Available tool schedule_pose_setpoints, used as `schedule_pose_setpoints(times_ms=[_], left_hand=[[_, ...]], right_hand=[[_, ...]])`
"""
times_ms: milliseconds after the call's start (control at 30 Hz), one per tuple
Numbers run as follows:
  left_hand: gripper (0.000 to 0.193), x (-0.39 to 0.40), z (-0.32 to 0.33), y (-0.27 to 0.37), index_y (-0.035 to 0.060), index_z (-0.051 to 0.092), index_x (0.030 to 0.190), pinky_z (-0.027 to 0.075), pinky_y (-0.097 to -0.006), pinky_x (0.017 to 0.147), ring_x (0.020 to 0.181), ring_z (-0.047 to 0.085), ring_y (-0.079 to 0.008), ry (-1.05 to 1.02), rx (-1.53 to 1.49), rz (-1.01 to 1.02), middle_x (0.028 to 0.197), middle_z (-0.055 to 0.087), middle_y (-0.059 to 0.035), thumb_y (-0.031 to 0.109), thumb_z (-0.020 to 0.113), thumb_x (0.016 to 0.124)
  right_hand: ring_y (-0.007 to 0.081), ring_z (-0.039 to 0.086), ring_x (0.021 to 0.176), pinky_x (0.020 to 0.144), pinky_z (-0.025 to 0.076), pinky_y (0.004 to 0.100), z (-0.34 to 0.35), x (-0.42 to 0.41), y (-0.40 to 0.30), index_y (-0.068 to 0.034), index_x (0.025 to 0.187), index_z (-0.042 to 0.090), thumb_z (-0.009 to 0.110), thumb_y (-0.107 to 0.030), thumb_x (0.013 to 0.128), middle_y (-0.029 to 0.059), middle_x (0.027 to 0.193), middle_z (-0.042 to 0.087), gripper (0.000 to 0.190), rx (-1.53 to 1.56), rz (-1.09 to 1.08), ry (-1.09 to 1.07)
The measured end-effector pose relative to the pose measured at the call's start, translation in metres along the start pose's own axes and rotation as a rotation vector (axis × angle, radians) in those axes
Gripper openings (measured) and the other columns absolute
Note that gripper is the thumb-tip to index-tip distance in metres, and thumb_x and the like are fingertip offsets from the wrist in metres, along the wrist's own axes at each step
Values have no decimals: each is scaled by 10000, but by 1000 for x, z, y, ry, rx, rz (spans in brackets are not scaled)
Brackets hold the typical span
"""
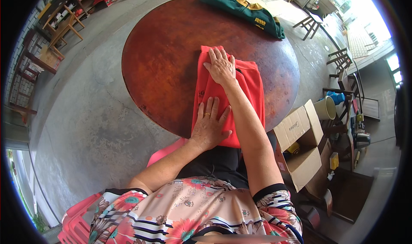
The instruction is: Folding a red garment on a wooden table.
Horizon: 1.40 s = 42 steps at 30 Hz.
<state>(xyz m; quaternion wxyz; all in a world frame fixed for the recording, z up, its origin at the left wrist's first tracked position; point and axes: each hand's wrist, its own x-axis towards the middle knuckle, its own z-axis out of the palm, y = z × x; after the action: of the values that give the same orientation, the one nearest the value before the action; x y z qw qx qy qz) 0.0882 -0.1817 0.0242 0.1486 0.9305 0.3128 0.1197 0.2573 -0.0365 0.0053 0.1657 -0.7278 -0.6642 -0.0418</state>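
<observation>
A folded red garment (252,92) lies lengthwise on a round brown table (161,63), its near end reaching past the table's edge towards my lap. Small dark lettering shows at its left side. My left hand (209,126) rests flat on the near part of the cloth, fingers spread, with a ring on one finger. Farther up, near the far end of the red cloth, my right hand (221,65) presses palm down. Neither hand grips the fabric. At the table's far edge lies a folded green garment (225,9) with yellow trim and yellow print.
An open cardboard box (293,128) stands right of the table, near my right arm. Beyond it are a beige bucket (325,108) and wooden chairs. A pink plastic chair (79,215) shows at lower left. A wooden stool (309,23) stands at the back right on the concrete floor (87,121).
</observation>
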Motion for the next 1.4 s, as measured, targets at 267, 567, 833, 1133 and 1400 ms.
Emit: schedule_pose_setpoints(times_ms=[267,567,833,1133,1400], left_hand=[[847,1,3,5,145,319,1506,144,-575,1162,1453,147,-436,7,25,18,1543,187,-285,477,676,814],[820,-2,12,2,99,342,1474,150,-577,1160,1437,194,-436,61,84,11,1509,255,-288,485,663,826],[823,-2,14,-1,104,344,1491,135,-572,1164,1452,170,-419,46,46,19,1536,221,-271,494,655,837],[868,-3,6,0,129,301,1514,148,-571,1162,1452,156,-423,35,44,18,1542,202,-269,494,681,824],[839,0,8,3,126,331,1499,154,-570,1161,1446,176,-424,62,33,34,1532,219,-276,472,688,823]], right_hand=[[345,227,1459,1145,206,571,-25,-7,38,-168,1514,310,445,-625,930,165,1572,259,753,500,-46,-55],[336,229,1457,1165,188,541,-122,-175,14,-141,1512,303,497,-624,884,151,1576,248,816,131,-345,-205],[322,220,1464,1178,181,511,-101,-198,22,-110,1504,316,498,-586,898,131,1578,255,792,122,-282,-285],[306,178,1481,1176,145,556,-58,-123,60,-96,1496,338,436,-609,926,113,1591,234,774,88,-139,-180],[332,323,1409,1153,220,503,-27,-71,95,-144,1466,391,440,-491,972,178,1524,346,606,174,36,79]])
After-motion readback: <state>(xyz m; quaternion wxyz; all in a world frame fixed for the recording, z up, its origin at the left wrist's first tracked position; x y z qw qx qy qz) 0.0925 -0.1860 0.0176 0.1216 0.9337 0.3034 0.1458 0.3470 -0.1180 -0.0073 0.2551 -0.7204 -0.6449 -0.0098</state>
